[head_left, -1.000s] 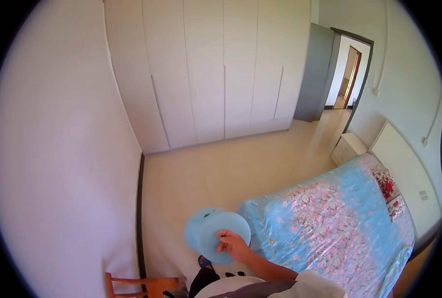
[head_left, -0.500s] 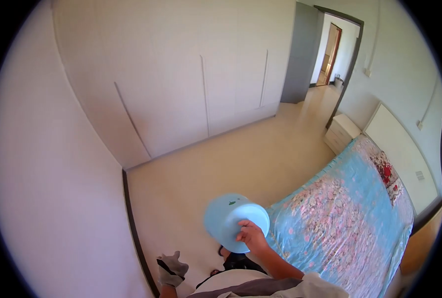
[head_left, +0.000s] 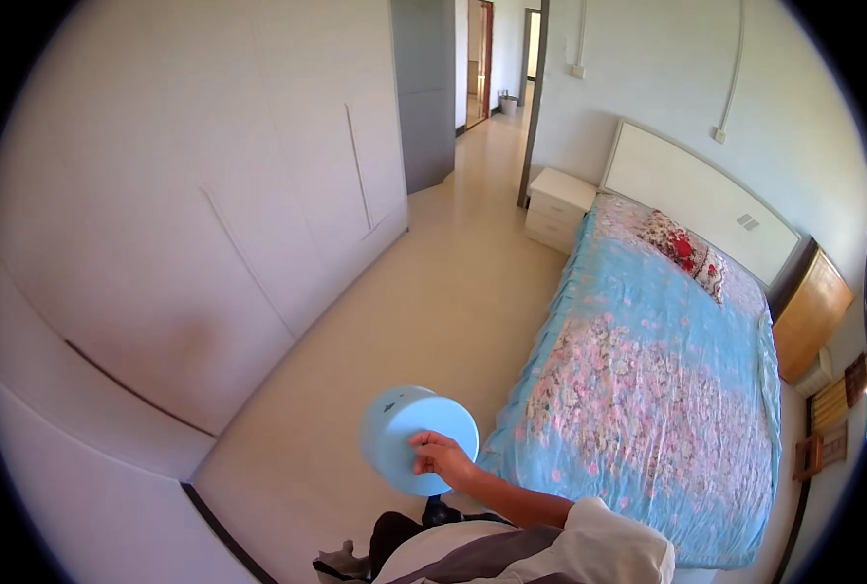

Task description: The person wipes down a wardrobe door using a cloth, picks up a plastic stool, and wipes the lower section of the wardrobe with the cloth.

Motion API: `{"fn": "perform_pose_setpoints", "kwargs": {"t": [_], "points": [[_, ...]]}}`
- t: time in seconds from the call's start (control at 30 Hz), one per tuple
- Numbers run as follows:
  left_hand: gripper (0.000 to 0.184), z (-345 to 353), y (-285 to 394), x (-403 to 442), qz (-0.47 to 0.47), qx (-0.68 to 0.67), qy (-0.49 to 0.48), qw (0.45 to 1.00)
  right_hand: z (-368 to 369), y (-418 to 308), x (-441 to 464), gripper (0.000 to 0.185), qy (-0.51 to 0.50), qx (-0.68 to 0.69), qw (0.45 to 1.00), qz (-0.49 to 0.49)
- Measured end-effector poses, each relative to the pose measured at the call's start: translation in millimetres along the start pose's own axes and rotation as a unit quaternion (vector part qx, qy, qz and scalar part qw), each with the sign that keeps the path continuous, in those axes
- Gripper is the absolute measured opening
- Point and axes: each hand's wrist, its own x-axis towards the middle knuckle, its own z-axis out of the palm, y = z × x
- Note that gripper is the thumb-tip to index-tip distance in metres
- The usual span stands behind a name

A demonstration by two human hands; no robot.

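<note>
"Blue, that round bucket, but where does it lie from the right hand?"

"Right under the fingers; the hand reaches over its round top, near the middle, and the body shows past the fingertips."

"And how is that hand?"

"Narrow, with fingers curled in, holding the bucket."

"What about the left?"

"Only a grey-covered left hand shows, low by the person's shirt. I can't tell how its fingers stand."

"Where's the bucket in the room?"

"Near the bed, on the side facing the wardrobe. A white nightstand stands beside the bed's head end, and a red-patterned pillow lies on the bed."

"Any writing?"

"Just a small dark mark on the bucket's side, too small to read."
</note>
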Motion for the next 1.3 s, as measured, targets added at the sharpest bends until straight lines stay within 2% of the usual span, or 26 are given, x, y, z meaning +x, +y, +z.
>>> {"fn": "perform_pose_setpoints", "kwargs": {"t": [0.03,0.07,0.1,0.13,0.23,0.27,0.33,0.47,0.57,0.63,0.73,0.87,0.93,1.07,1.13,1.3], "points": [[0.075,7.9,-27.5,4.8,0.130,0.074,0.110,0.983,-1.3,-9.2,7.8,0.015,0.005,0.003,1.000,-0.004],[0.075,-50.6,28.8,25.2,-0.185,-0.066,-0.119,0.973,-4.3,-16.9,15.5,0.016,0.019,0.008,1.000,-0.019],[0.075,-119.1,56.9,58.4,-0.204,-0.058,-0.143,0.967,-7.9,-23.6,23.6,0.016,0.033,0.014,0.999,-0.033],[0.076,-155.0,66.4,85.5,-0.212,-0.050,-0.155,0.964,-12.3,-29.3,32.4,0.016,0.038,0.017,0.998,-0.036],[0.076,-196.0,60.0,150.5,-0.213,-0.004,-0.217,0.952,-27.1,-51.2,65.0,0.017,0.071,0.045,0.994,-0.066],[0.076,-206.1,51.8,172.2,-0.208,-0.001,-0.220,0.953,-31.1,-59.5,77.5,0.017,0.092,0.054,0.991,-0.077],[0.080,-222.7,32.7,211.8,-0.167,-0.091,-0.137,0.972,-40.8,-73.5,104.8,0.017,0.115,0.067,0.987,-0.088],[0.077,-268.1,1.8,307.5,-0.117,-0.020,-0.078,0.990,-57.3,-109.0,171.0,0.017,0.199,0.074,0.971,-0.114],[0.066,-304.4,-20.3,367.8,-0.069,-0.024,-0.080,0.994,-72.2,-141.8,210.9,0.017,0.251,0.093,0.954,-0.132],[0.053,-318.9,-34.5,407.8,-0.015,0.065,0.001,0.998,-82.1,-162.0,230.6,0.016,0.276,0.098,0.945,-0.145],[0.043,-339.1,-50.9,482.1,0.035,-0.005,-0.039,0.999,-92.9,-202.5,244.2,0.017,0.332,0.116,0.917,-0.187],[0.035,-379.4,-41.4,568.7,0.088,0.075,-0.050,0.992,-123.5,-233.1,259.3,0.017,0.396,0.143,0.877,-0.233],[0.031,-370.0,-40.6,623.9,0.148,0.010,0.015,0.989,-150.0,-249.1,270.3,0.016,0.409,0.147,0.866,-0.247],[0.031,-365.1,-18.4,721.2,0.150,-0.009,-0.013,0.989,-212.0,-286.9,305.5,0.015,0.453,0.144,0.842,-0.255],[0.037,-375.1,8.1,761.1,0.113,-0.235,0.096,0.961,-249.8,-310.4,331.4,0.015,0.466,0.132,0.844,-0.233],[0.043,-460.4,64.1,815.5,0.196,-0.118,0.122,0.966,-309.8,-377.4,376.8,0.016,0.479,0.101,0.855,-0.171]]}}
